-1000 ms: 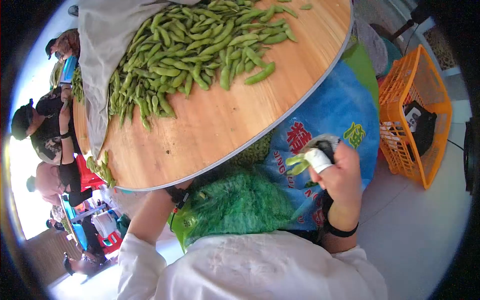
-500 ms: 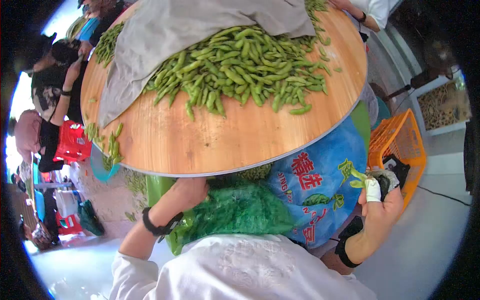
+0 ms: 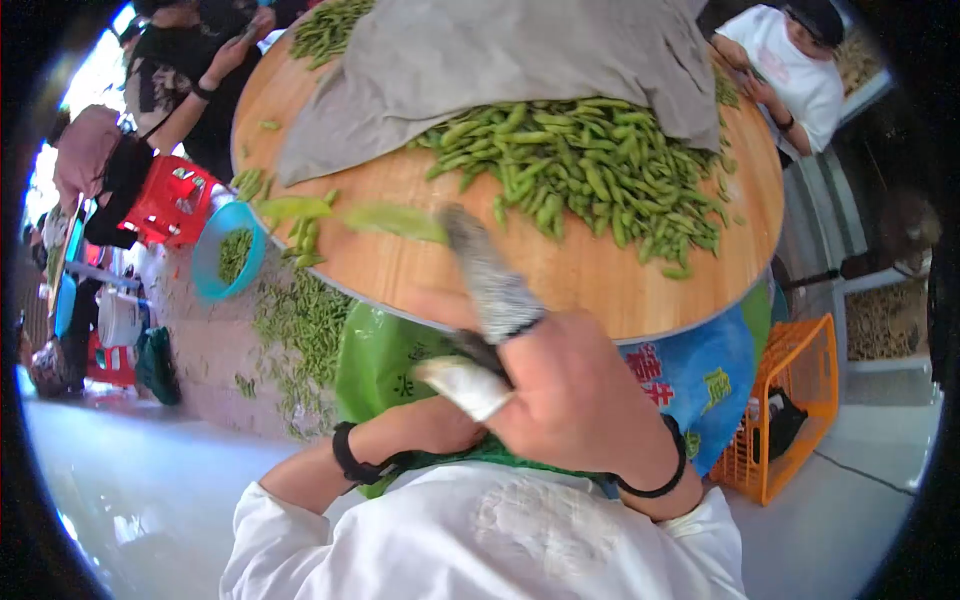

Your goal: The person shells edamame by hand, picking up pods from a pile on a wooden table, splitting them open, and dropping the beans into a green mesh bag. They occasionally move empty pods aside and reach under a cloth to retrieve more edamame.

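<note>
A blurred green pod (image 3: 395, 222) is caught just off the tip of a grey-sleeved forefinger (image 3: 492, 280), over the near edge of the table (image 3: 560, 295). A second blurred pod (image 3: 290, 208) is seen further left, and whether either is touched cannot be told. The right hand (image 3: 570, 400) is raised close to the camera, forefinger stretched out and taped thumb (image 3: 465, 388) held apart, with nothing pinched between them. The left hand (image 3: 440, 425) is kept low on the green sack (image 3: 372, 350) below the table edge, half hidden, so its grip cannot be told. Little seems cleared: a thick pile of pods (image 3: 590, 175) is left on the table, partly covered by a grey cloth (image 3: 500, 60). Some pods are gathered in a blue bowl (image 3: 207, 290), and loose pods (image 3: 300, 330) are scattered on the floor (image 3: 150, 500). An orange basket (image 3: 790, 420) is set at the right. Half a second ago the right hand was held low by that basket with pods pinched in it; now it is lifted to the middle and the pinch is undone, while the left hand is found where it was
</note>
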### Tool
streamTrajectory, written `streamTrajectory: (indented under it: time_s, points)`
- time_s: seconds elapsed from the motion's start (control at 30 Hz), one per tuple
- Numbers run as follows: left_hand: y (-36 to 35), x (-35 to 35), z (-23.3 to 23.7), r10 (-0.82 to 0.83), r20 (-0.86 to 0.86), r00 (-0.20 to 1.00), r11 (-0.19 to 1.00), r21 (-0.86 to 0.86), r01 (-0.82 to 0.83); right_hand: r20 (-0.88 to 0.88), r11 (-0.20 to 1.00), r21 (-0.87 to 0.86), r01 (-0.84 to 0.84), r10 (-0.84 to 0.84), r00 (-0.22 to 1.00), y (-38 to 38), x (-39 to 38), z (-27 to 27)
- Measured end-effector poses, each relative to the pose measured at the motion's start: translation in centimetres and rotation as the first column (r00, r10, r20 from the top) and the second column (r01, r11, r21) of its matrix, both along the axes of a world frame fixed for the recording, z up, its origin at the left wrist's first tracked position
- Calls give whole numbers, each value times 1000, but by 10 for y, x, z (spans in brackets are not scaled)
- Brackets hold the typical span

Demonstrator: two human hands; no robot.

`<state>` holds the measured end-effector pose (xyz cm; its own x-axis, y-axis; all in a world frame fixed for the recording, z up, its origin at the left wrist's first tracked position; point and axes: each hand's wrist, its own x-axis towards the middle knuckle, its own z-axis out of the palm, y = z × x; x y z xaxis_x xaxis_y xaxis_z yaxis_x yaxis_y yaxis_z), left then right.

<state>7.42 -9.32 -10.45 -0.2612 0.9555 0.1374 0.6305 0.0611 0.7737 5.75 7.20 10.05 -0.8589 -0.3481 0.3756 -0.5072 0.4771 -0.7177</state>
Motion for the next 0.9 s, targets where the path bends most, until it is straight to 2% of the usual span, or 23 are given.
streamTrajectory:
  time_s: [0.03, 0.07, 0.1, 0.13, 0.17, 0.23, 0.27, 0.33, 0.37, 0.4, 0.43, 0.47, 0.53, 0.57, 0.6, 0.63, 0.67, 0.7, 0.73, 0.77, 0.8, 0.83, 0.9]
  points:
    - [3, -7, 22, 77, 155, 985, 972, -230, -40, 226, 999, 51, 12, -23, 974, 7, 3, 7]
    - [6, -14, 44, 178, 290, 940, 894, -448, -31, 228, 999, 47, -2, -9, 974, 15, 7, 1]
    - [2, -10, 31, 173, 212, 962, 953, -281, -109, 318, 991, 80, 108, -128, 939, 23, 12, -9]
    - [7, -15, 62, 250, 251, 935, 890, -439, -120, 397, 968, 127, 217, -250, 883, 32, 16, -18]
    - [5, -13, 60, 305, 291, 907, 891, -424, -164, 402, 968, 131, 215, -250, 881, 40, 22, -23]
    - [-1, -13, 58, 349, 344, 872, 893, -406, -197, 603, 992, 119, 48, -110, 790, 57, 35, -36]
    - [-7, -16, 61, 389, 319, 864, 896, -349, -275, 609, 983, 130, -130, 25, 793, 65, 44, -57]
    - [-17, -21, 60, 427, 301, 853, 891, -299, -341, 665, 970, 202, -138, -33, 746, 63, 54, -86]
    - [-22, -25, 58, 489, 189, 851, 830, -401, -388, 669, 972, 196, -132, -34, 743, 64, 58, -100]
    - [-26, -30, 57, 538, 63, 841, 753, -484, -445, 527, 940, 342, -22, -172, 832, 66, 58, -114]
    - [-27, -32, 59, 519, 54, 853, 748, -511, -423, 359, 880, 462, 106, -294, 886, 67, 57, -125]
    - [-29, -34, 62, 515, 55, 855, 749, -515, -418, 362, 881, 460, 109, -298, 883, 67, 55, -133]
    - [-33, -36, 71, 591, 215, 778, 793, -335, -510, 512, 902, 426, -66, -180, 840, 66, 45, -143]
    - [-35, -38, 80, 586, 216, 781, 796, -334, -505, 677, 846, 460, -269, -138, 723, 61, 43, -142]
    - [-37, -41, 92, 603, 430, 672, 794, -403, -455, 673, 845, 464, -267, -140, 726, 63, 44, -147]
    - [-39, -41, 103, 602, 614, 511, 798, -460, -390, 692, 832, 426, -355, -47, 720, 64, 51, -156]
    - [-37, -41, 116, 602, 615, 509, 798, -456, -394, 706, 808, 389, -443, 48, 707, 65, 52, -161]
    - [-35, -39, 127, 531, 752, 391, 840, -404, -362, 732, 832, 399, -386, -35, 681, 63, 50, -152]
    - [-32, -39, 134, 438, 861, 259, 876, -344, -340, 730, 830, 400, -388, -33, 683, 63, 50, -146]
    - [-28, -41, 136, 439, 860, 260, 874, -343, -344, 661, 861, 443, -248, -127, 739, 62, 53, -141]
    - [-23, -43, 137, 278, 957, 84, 896, -227, -383, 589, 875, 472, -106, -223, 777, 63, 55, -135]
    - [-16, -44, 140, 87, 993, -85, 889, -116, -443, 589, 874, 472, -114, -216, 779, 65, 55, -121]
    - [5, -54, 156, 120, 986, -113, 834, -161, -528, 601, 831, 547, -101, -305, 739, 67, 53, -87]
